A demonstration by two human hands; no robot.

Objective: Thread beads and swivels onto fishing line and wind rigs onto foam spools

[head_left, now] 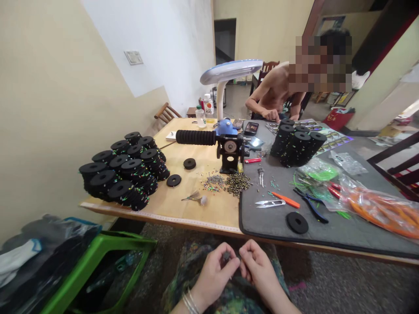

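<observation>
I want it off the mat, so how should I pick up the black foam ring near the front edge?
Come from above with your right hand, the nearer one. Pinch the black foam ring with your thumb in its center hole and your fingers on the outer edge. It lies flat on the gray mat, so the rim and hole are the easiest places to grip.

Left hand (213, 277), right hand (260, 272), pinched

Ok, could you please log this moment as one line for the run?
left hand: pinches small dark item | right hand: close beside it | both: above patterned lap | on table: black foam spools
</observation>
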